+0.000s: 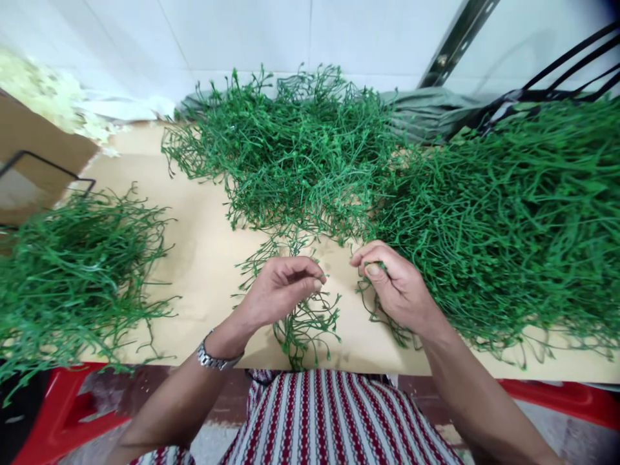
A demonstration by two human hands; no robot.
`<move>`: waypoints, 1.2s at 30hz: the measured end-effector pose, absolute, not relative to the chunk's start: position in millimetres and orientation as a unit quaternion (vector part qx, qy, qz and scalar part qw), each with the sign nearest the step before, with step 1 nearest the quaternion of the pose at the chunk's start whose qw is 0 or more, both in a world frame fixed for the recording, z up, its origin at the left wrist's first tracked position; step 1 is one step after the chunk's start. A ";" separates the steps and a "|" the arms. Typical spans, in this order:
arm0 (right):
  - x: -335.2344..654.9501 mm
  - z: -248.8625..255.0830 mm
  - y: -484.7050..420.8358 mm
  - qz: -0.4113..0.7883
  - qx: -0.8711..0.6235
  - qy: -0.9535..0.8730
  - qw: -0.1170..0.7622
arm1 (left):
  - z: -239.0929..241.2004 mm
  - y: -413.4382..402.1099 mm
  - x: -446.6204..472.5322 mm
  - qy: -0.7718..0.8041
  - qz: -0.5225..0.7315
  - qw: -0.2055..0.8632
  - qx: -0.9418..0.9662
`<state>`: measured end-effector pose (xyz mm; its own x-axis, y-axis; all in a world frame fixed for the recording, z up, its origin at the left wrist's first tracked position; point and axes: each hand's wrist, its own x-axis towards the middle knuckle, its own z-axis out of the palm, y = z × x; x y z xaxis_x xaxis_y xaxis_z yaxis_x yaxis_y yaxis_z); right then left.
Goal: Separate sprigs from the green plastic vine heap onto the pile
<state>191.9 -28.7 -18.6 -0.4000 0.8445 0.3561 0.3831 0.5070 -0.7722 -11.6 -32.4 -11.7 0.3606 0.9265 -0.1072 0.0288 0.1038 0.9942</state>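
Note:
My left hand (285, 287), with a metal watch (217, 352) on its wrist, is closed in a pinch over a small bunch of green stems (310, 320). A speck of green shows by its fingertips, but what it grips is too small to make out. To the right, my right hand (397, 287) is closed, thumb against curled forefinger, on thin green plastic-looking stems (371, 300) that hang below it. The two hands are apart. A large heap of branching green stems (310, 155) with small knobbed tips lies just beyond them.
Another big heap of green stems (523, 226) covers the right side of the tan tabletop (203, 258). More stems (82, 278) pile up at the left. Behind these stand a cardboard box (43, 142) and pale yellow blossoms (43, 90). Red stools (62, 407) show below the edge.

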 end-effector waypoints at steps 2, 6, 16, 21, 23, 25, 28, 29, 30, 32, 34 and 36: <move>186.4 -22.9 -30.2 0.362 -0.412 -0.732 0.405 | -10.8 -33.1 -8.5 0.410 0.396 0.615 0.545; 174.8 -27.6 -35.3 0.399 -0.429 -0.718 0.376 | -10.8 -33.4 -1.6 0.375 0.454 0.612 0.528; 167.9 -37.2 -47.4 0.426 -0.395 -0.733 0.353 | -11.4 -39.5 10.1 0.396 0.476 0.601 0.505; 169.2 -36.5 -48.6 0.355 -0.402 -0.756 0.375 | -6.9 -41.7 7.8 0.397 0.443 0.610 0.523; 170.3 -35.9 -49.8 0.327 -0.408 -0.761 0.383 | -4.0 -43.0 4.7 0.396 0.403 0.623 0.541; 171.2 -35.3 -51.7 0.308 -0.412 -0.766 0.386 | -1.6 -44.6 1.9 0.398 0.350 0.631 0.567; 170.9 -34.7 -54.2 0.309 -0.423 -0.759 0.386 | -0.4 -46.8 -0.6 0.410 0.307 0.616 0.599; 170.5 -34.8 -54.5 0.322 -0.429 -0.750 0.388 | -0.6 -47.3 -1.0 0.411 0.304 0.602 0.614; 170.1 -34.8 -54.5 0.341 -0.432 -0.738 0.391 | -1.2 -47.8 -1.4 0.410 0.304 0.583 0.632; 169.7 -34.9 -53.3 0.394 -0.429 -0.711 0.394 | -2.8 -48.7 -2.3 0.403 0.303 0.529 0.682; 170.4 -35.0 -50.9 0.455 -0.412 -0.684 0.394 | -4.6 -49.6 -3.3 0.387 0.307 0.463 0.736; 172.2 -35.2 -48.2 0.506 -0.391 -0.663 0.388 | -6.2 -50.5 -4.2 0.366 0.316 0.412 0.773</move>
<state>172.2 -48.2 -35.2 -0.3926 0.9119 0.1193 0.1255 0.1816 -0.9753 -4.2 -50.5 -6.2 0.5329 0.8253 0.1869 0.3047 -0.3932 0.8675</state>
